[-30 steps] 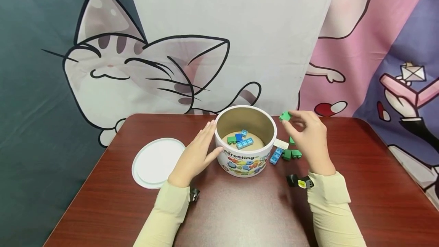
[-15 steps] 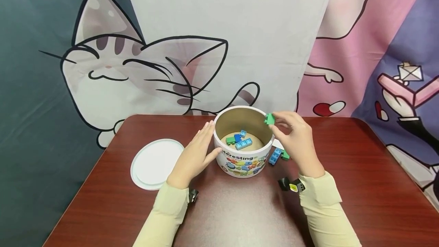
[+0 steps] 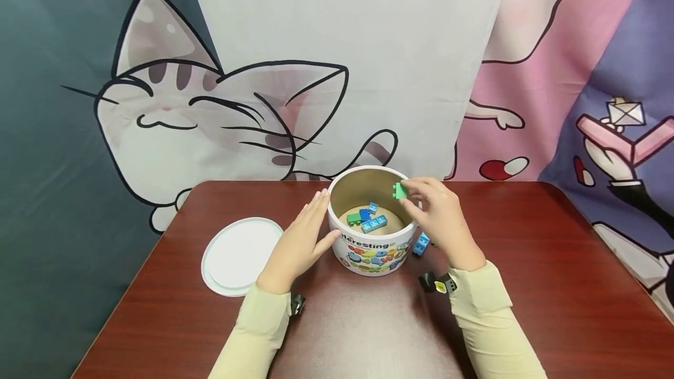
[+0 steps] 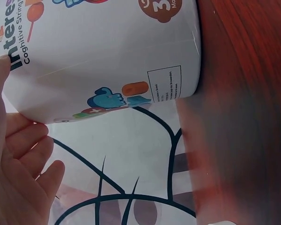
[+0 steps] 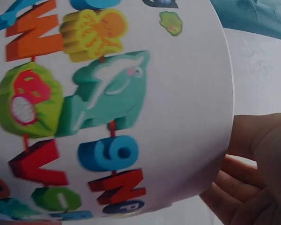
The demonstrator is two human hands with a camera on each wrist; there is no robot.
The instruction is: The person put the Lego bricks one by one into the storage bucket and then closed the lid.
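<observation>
A round white tub [image 3: 371,245] with printed pictures stands at the table's middle. My left hand [image 3: 300,244] rests its straight fingers and thumb against the tub's left side; the left wrist view shows the fingertips [image 4: 40,129] at the printed wall. Over the tub's right rim, my right hand [image 3: 437,215] pinches a green building block [image 3: 399,190] between thumb and fingers. In the right wrist view the tub wall [image 5: 187,117] hides that block. Inside the tub lie a green block [image 3: 354,219], a long light-blue block [image 3: 374,224] and other blue blocks [image 3: 365,214].
A round white lid [image 3: 242,256] lies on the table [image 3: 158,309] left of the tub. Right of the tub, partly hidden by my right hand, is a light-blue block [image 3: 421,244]. A cartoon-printed cloth [image 3: 326,28] hangs behind the table's back edge.
My right hand has moved left with the green block, from beside the tub to over its opening. It now covers most of the blocks on the right. My left hand stays at the tub.
</observation>
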